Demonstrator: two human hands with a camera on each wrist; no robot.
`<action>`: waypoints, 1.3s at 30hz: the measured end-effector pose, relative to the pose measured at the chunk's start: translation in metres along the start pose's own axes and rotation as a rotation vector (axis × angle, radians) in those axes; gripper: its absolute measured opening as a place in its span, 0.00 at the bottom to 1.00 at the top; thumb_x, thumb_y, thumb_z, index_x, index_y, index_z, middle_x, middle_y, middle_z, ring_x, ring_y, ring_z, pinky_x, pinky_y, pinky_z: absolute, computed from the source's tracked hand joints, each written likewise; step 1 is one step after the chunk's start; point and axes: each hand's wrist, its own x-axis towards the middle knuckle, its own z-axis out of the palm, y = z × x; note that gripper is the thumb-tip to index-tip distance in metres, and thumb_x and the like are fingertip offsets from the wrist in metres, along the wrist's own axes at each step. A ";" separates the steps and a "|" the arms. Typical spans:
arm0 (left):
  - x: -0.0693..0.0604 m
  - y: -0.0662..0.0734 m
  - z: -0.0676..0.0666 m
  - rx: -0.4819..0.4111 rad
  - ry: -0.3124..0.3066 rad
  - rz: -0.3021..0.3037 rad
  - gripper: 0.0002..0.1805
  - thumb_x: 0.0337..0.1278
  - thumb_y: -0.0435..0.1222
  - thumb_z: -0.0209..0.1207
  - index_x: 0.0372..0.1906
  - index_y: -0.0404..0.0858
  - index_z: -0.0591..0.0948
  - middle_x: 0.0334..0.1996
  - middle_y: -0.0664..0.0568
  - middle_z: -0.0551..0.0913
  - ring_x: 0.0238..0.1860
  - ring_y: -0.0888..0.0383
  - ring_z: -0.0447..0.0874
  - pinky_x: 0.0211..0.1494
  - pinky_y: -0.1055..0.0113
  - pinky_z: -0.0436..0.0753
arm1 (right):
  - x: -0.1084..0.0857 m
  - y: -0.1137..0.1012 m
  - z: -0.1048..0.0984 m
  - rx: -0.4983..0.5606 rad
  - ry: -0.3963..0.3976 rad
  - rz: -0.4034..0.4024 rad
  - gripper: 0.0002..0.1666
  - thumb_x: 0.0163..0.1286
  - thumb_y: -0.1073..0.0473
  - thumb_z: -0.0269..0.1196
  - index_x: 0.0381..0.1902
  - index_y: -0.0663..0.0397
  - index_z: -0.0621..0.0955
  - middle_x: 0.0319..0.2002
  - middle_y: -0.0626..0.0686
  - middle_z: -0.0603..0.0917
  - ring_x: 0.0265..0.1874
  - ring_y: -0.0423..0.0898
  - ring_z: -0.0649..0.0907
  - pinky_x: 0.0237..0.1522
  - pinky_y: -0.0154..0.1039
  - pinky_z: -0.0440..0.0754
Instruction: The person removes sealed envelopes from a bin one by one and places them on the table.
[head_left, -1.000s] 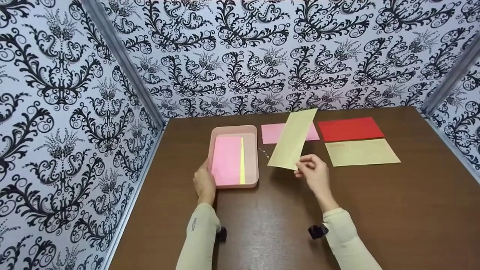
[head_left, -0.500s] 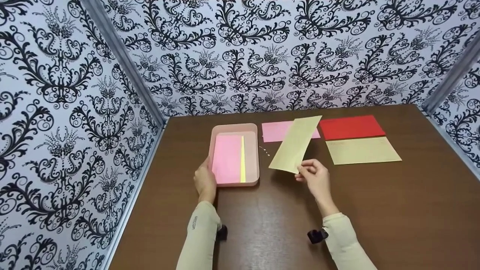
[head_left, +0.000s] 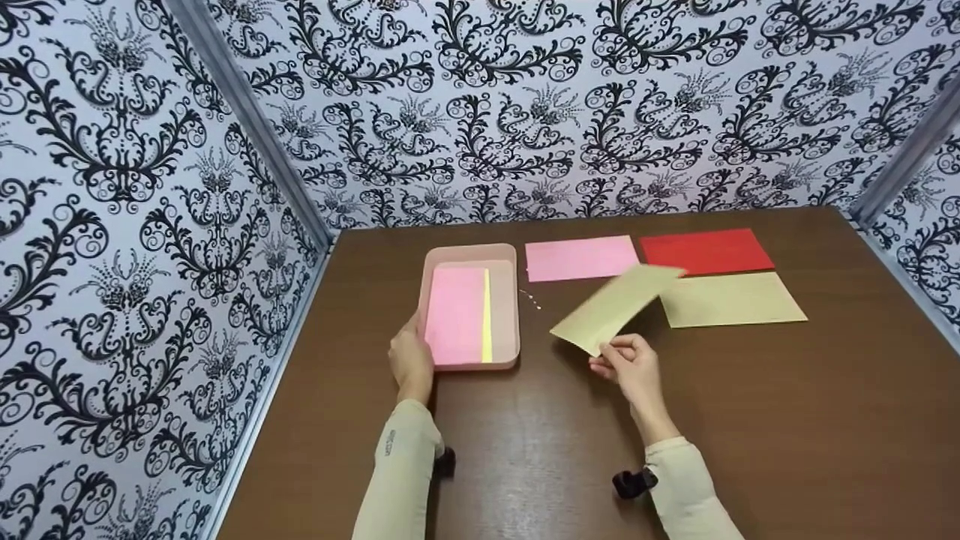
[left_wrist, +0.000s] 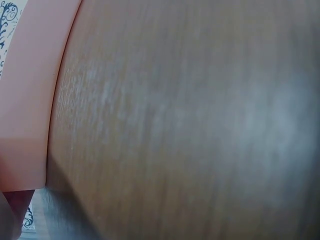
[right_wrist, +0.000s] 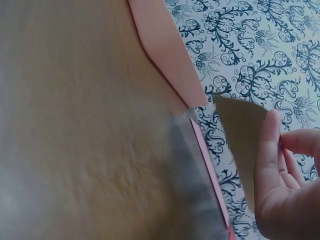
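In the head view, a pale yellow envelope (head_left: 619, 306) is held in the air by its near corner, pinched between thumb and fingers of the right hand (head_left: 630, 371). The right wrist view shows the same pinch of the right hand (right_wrist: 287, 180), with the envelope (right_wrist: 242, 135) darkened behind it. The left hand (head_left: 411, 362) grips the left side of a pink tray (head_left: 504, 300). Inside the tray lie a pink envelope (head_left: 456, 315) and a narrow yellow strip (head_left: 487, 319). The tray's wall (left_wrist: 30, 90) fills the left edge of the left wrist view.
Toward the back of the brown table (head_left: 525, 450) lies another pink envelope (head_left: 577, 257), with a red one (head_left: 709, 252) to its right. A second pale yellow envelope (head_left: 739, 300) lies in front of the red one, partly covered by the raised envelope. Patterned walls stand behind and at the left.
The raised envelope has tilted down and its far end has swung right, uncovering the pink envelope behind. The right hand has moved slightly nearer the body. The left hand still grips the tray.
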 end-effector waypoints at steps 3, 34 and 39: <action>0.000 0.000 0.000 0.000 -0.001 -0.007 0.25 0.68 0.28 0.49 0.64 0.51 0.80 0.57 0.43 0.84 0.48 0.36 0.87 0.50 0.44 0.84 | -0.002 0.005 0.001 0.044 -0.010 0.074 0.08 0.70 0.73 0.57 0.42 0.67 0.69 0.25 0.48 0.83 0.24 0.40 0.88 0.34 0.33 0.87; 0.000 0.001 0.001 -0.043 -0.022 -0.051 0.21 0.75 0.34 0.47 0.64 0.51 0.80 0.60 0.45 0.83 0.51 0.39 0.87 0.50 0.45 0.84 | 0.022 0.024 0.053 0.576 -0.122 0.515 0.06 0.76 0.69 0.49 0.37 0.64 0.71 0.35 0.59 0.83 0.36 0.47 0.90 0.52 0.31 0.84; 0.001 0.003 0.000 -0.045 -0.027 -0.054 0.21 0.75 0.34 0.46 0.65 0.51 0.79 0.60 0.46 0.82 0.51 0.40 0.86 0.51 0.45 0.84 | 0.033 0.019 0.059 0.623 -0.095 0.575 0.04 0.76 0.68 0.50 0.38 0.64 0.70 0.37 0.61 0.84 0.36 0.47 0.90 0.55 0.30 0.82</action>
